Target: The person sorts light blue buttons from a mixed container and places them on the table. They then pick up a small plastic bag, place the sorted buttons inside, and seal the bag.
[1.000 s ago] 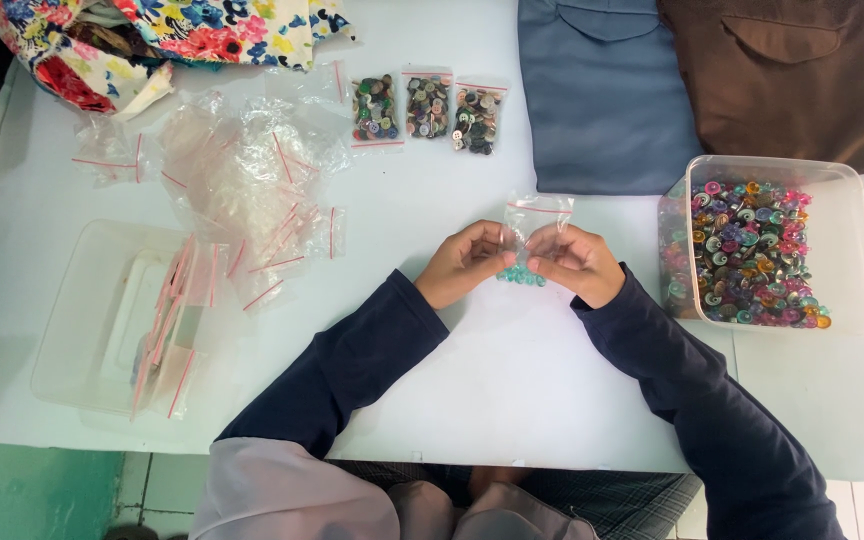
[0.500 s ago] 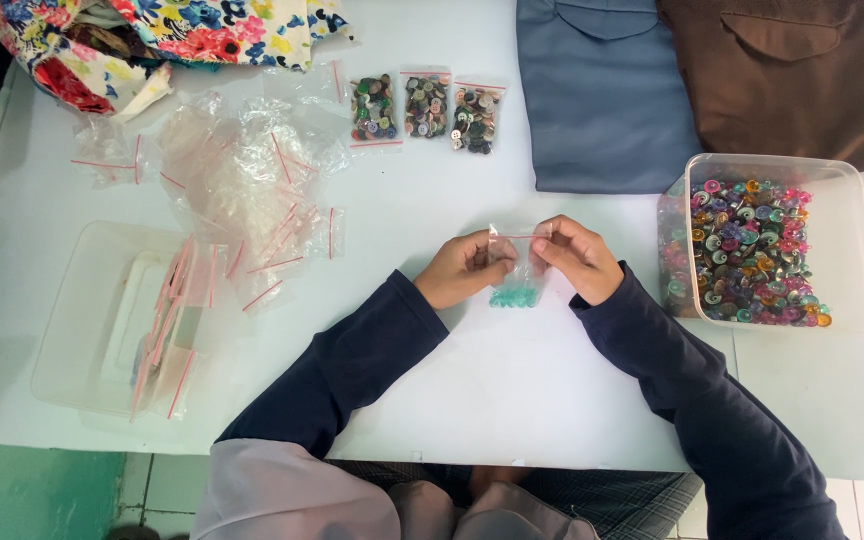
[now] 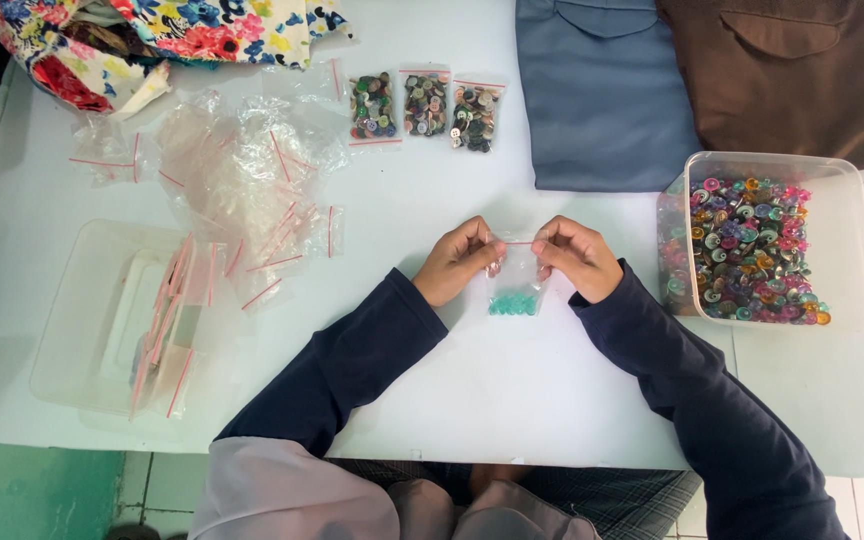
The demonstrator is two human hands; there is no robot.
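My left hand [image 3: 460,260] and my right hand [image 3: 574,256] pinch the two top corners of a small clear zip bag [image 3: 517,285] with a red seal strip. The bag hangs between them just above the white table [image 3: 512,390]. A small cluster of teal buttons [image 3: 514,303] rests at the bag's bottom. Both sleeves are dark blue.
A clear tub of colourful buttons [image 3: 752,250] stands at the right. Three filled button bags [image 3: 424,108] lie at the back. A heap of empty zip bags [image 3: 242,170] and a clear lid with more bags [image 3: 122,320] lie left. Folded blue [image 3: 602,90] and brown [image 3: 792,70] cloths lie beyond; floral fabric [image 3: 152,30] far left.
The bag was tipped flat with its mouth away from me; now it hangs upright from its top corners, lower down, with the teal buttons settled at the bottom.
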